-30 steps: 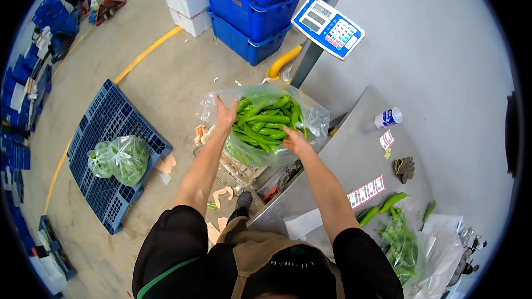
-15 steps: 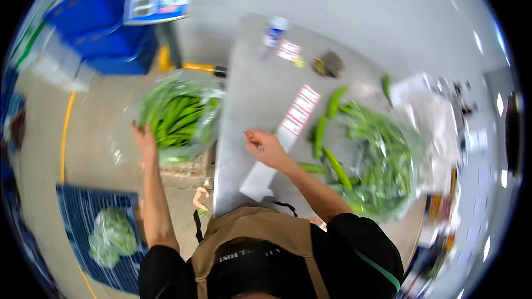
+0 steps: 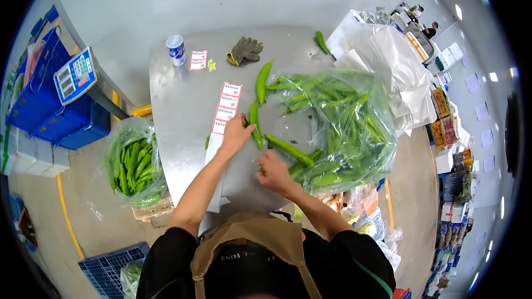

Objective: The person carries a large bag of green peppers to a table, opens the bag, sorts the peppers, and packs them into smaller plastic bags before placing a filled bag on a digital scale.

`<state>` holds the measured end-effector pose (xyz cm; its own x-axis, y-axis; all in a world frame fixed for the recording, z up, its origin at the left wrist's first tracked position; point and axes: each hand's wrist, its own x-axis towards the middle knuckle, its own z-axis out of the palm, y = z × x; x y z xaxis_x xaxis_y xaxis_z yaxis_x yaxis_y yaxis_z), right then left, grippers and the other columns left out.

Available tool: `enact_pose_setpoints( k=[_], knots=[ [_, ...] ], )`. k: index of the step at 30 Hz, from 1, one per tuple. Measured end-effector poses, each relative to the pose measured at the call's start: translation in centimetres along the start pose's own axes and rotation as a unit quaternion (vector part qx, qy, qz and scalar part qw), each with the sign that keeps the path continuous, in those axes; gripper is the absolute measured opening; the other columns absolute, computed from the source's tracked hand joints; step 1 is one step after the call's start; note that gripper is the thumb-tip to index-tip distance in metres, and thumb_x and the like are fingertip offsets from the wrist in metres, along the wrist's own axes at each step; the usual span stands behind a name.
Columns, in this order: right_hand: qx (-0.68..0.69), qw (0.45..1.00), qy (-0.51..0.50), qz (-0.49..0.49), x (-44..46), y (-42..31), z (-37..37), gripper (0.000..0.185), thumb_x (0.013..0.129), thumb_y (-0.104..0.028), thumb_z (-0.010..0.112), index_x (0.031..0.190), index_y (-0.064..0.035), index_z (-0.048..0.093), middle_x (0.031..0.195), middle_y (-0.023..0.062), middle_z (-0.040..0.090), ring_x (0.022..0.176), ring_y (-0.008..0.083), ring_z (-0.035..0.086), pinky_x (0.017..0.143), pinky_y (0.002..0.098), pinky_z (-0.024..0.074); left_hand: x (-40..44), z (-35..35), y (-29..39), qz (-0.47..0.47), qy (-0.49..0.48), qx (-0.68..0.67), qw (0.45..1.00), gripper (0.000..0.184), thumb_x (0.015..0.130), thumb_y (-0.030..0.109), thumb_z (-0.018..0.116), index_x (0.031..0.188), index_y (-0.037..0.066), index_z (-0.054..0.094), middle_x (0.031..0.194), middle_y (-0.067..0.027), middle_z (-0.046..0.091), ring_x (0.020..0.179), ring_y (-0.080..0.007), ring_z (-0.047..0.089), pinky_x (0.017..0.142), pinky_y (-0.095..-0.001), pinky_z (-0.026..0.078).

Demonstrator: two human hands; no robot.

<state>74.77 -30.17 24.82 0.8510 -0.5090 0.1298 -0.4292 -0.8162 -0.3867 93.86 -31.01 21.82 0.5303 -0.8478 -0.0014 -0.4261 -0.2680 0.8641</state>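
Note:
My left hand (image 3: 237, 135) is over the steel table, its fingers closed at a loose green pepper (image 3: 255, 125) beside the label strip (image 3: 228, 108). Nearer the front edge, my right hand (image 3: 272, 170) has its fingers curled in, with something small and hard to make out at the fingertips. Another pepper (image 3: 289, 150) lies just above it. A clear bag of green peppers (image 3: 346, 127) spreads over the right part of the table. The other open bag of peppers (image 3: 134, 165) sits to the left of the table, touched by neither hand.
A scale display (image 3: 75, 76) and blue crates (image 3: 41, 91) stand at the left. On the table's back part are a white-and-blue container (image 3: 175, 50), a glove (image 3: 245, 51) and white plastic sheeting (image 3: 388, 72). A blue pallet (image 3: 105, 268) lies low on the left. People are far off at upper right.
The view has swung right toward the table. My left hand has let go of the bag of peppers at the left and moved onto the table. My right hand also left that bag.

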Motion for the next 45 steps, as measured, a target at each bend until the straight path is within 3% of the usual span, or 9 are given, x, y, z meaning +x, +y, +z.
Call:
enact_pose_setpoints(
  k=[5,9,16,20,23,28,36,40,45],
  knots=[
    [0.12,0.949,0.214,0.195,0.6,5.6,-6.1,0.027,0.07,-0.013,0.063,0.094,-0.0026,0.054,0.089,0.0191,0.056,0.082,0.0364,0.056,0.073,0.0431,0.0459,4.9,6.3,0.2,-0.021,0.041,0.181,0.982,0.057,0.067,0.025,0.077,0.108,-0.003,0.05,0.099,-0.0218,0.057,0.093,-0.0365,0.058,0.079,-0.0411,0.049],
    [0.002,0.982,-0.046,0.184,-0.8,11.4,-2.5,0.037,0.069,-0.014,0.064,0.101,-0.002,0.047,0.092,0.0232,0.057,0.084,0.0427,0.057,0.073,0.0502,0.046,6.8,7.5,1.7,-0.096,0.033,0.159,0.982,0.054,0.065,0.017,0.073,0.109,-0.002,0.048,0.107,-0.0219,0.053,0.1,-0.0389,0.055,0.083,-0.0427,0.047],
    [0.154,0.95,-0.075,0.262,2.2,14.1,-4.2,0.048,0.067,-0.01,0.063,0.113,-0.0038,0.05,0.106,0.0238,0.056,0.099,0.0422,0.053,0.084,0.0441,0.0441,12.3,5.8,3.5,-0.151,0.082,0.074,0.982,0.044,0.065,0.012,0.069,0.101,-0.006,0.051,0.099,-0.024,0.056,0.096,-0.0395,0.056,0.08,-0.0453,0.046],
    [0.113,0.983,0.025,0.139,6.9,18.7,-6.4,0.051,0.064,-0.001,0.061,0.114,0.0005,0.051,0.11,0.023,0.056,0.106,0.0397,0.051,0.089,0.0425,0.0425,15.0,6.7,3.3,-0.138,0.144,0.095,0.975,0.047,0.066,0.019,0.072,0.1,-0.006,0.053,0.094,-0.0242,0.061,0.092,-0.0392,0.059,0.08,-0.0454,0.048],
    [0.058,0.996,0.062,0.035,9.9,23.0,-5.9,0.052,0.065,0.002,0.06,0.116,-0.0007,0.048,0.111,0.0219,0.055,0.101,0.0405,0.052,0.084,0.0447,0.0438,15.4,5.8,4.8,-0.156,0.011,0.131,0.979,0.048,0.07,0.026,0.072,0.103,-0.005,0.054,0.099,-0.027,0.061,0.095,-0.0393,0.059,0.082,-0.044,0.048],
    [0.087,0.989,0.118,0.0,12.9,25.1,-7.6,0.051,0.067,0.001,0.06,0.117,-0.0002,0.051,0.111,0.0213,0.057,0.101,0.038,0.055,0.087,0.0423,0.0449,14.7,6.6,3.6,-0.133,0.003,0.152,0.98,0.047,0.072,0.024,0.068,0.106,-0.004,0.052,0.097,-0.0275,0.061,0.094,-0.0407,0.059,0.082,-0.0458,0.048],
    [0.071,0.971,-0.228,-0.028,7.9,21.0,-3.6,0.042,0.066,-0.008,0.062,0.107,-0.0012,0.057,0.097,0.0194,0.058,0.093,0.0379,0.056,0.082,0.0439,0.0456,16.9,8.0,1.0,-0.067,0.096,0.108,0.987,0.04,0.078,0.02,0.061,0.108,-0.002,0.047,0.097,-0.0255,0.057,0.085,-0.04,0.059,0.075,-0.0488,0.048],
    [0.014,0.997,-0.07,-0.027,8.9,20.9,-5.8,0.036,0.065,-0.007,0.066,0.1,-0.0017,0.058,0.098,0.0168,0.057,0.096,0.0369,0.054,0.081,0.0431,0.0448,16.8,7.3,2.8,-0.082,0.194,0.02,0.977,0.029,0.077,0.017,0.057,0.1,0.0,0.053,0.095,-0.0235,0.06,0.086,-0.0403,0.059,0.074,-0.0488,0.048],
    [-0.107,0.957,-0.158,-0.218,13.1,19.7,-7.0,0.036,0.055,-0.008,0.076,0.088,-0.0002,0.064,0.141,0.0206,0.028,0.131,0.0396,0.025,0.101,0.0484,0.0321,14.7,1.5,6.1,-0.015,0.265,-0.016,0.964,0.032,0.076,0.022,0.062,0.101,0.002,0.059,0.09,-0.0187,0.064,0.082,-0.0353,0.062,0.073,-0.0423,0.049]
  ],
)
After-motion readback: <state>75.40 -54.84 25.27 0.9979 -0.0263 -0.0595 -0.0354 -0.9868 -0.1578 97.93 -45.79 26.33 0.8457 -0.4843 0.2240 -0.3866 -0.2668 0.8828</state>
